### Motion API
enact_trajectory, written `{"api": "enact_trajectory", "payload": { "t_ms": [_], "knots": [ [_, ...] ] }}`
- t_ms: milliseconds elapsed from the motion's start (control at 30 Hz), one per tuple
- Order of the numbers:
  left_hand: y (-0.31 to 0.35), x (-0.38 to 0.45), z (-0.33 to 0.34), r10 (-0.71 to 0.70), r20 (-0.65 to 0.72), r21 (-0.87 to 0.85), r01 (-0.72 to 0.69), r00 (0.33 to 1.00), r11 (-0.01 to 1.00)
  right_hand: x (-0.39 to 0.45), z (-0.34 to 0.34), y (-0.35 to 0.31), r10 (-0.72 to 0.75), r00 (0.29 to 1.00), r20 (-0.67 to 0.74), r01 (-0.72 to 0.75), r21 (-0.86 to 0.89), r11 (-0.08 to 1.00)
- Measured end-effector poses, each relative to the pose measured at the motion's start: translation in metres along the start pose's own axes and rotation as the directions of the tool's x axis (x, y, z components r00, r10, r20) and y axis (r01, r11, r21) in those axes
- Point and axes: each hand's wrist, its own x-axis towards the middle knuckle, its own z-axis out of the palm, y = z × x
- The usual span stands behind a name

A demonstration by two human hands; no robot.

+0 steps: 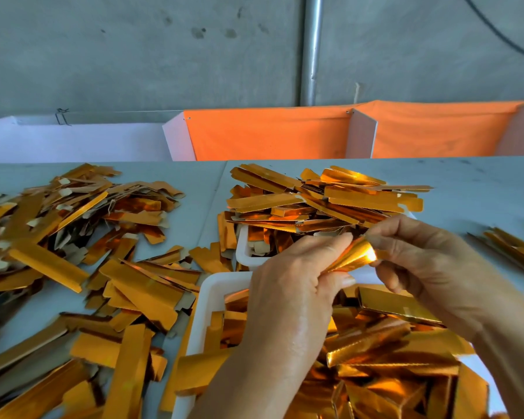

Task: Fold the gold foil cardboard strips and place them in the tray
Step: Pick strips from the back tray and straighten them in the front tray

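Many loose gold strips point(73, 267) beside white tray point(212, 297)

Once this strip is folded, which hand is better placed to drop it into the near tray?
Left, probably. The left hand grips the gold strip directly above the near tray; the right hand only pinches its far end.

A grey concrete wall point(133, 49) fills the background, marked with a few dark smudges, and a metal pipe point(312, 49) runs straight down it. A black cable point(502, 34) curves across the upper right corner. Along the far edge of the pale desk point(472, 189) stand white partition boards point(362, 136) draped with orange cloth point(266, 134).
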Motion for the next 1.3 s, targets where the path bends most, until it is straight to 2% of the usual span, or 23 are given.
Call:
{"api": "enact_trajectory", "payload": {
  "t_ms": [267,400,500,667,833,1033,1300],
  "knots": [
    [0.001,0.001,-0.001,0.018,0.065,-0.020,-0.017,0.998,1.000,0.000,-0.002,0.002,0.012,0.999,0.035,-0.011,-0.015,1.000],
    [-0.001,0.000,-0.001,0.049,0.027,0.037,-0.050,0.998,0.998,0.001,-0.004,0.005,0.098,0.993,0.070,-0.104,0.078,0.992],
    [-0.002,0.000,-0.004,0.017,-0.005,-0.022,-0.017,1.000,1.000,0.002,-0.003,0.005,0.126,0.989,0.071,-0.137,0.172,0.976],
    [-0.003,0.000,-0.008,-0.075,0.063,-0.134,0.083,0.995,0.988,0.002,-0.002,0.003,0.089,0.993,0.076,-0.102,0.190,0.977],
    [-0.006,0.001,-0.012,-0.099,0.091,-0.140,0.111,0.991,0.984,0.001,-0.005,0.003,0.027,0.995,0.101,-0.041,0.140,0.989],
    [-0.006,0.001,-0.014,-0.084,0.081,-0.164,0.096,0.993,0.982,-0.001,-0.010,-0.004,-0.005,0.980,0.199,-0.014,0.096,0.995],
    [0.001,-0.001,-0.009,-0.025,0.072,-0.089,0.031,0.997,0.996,-0.001,-0.006,-0.003,-0.031,0.987,0.159,0.015,0.098,0.995]
  ]
}}
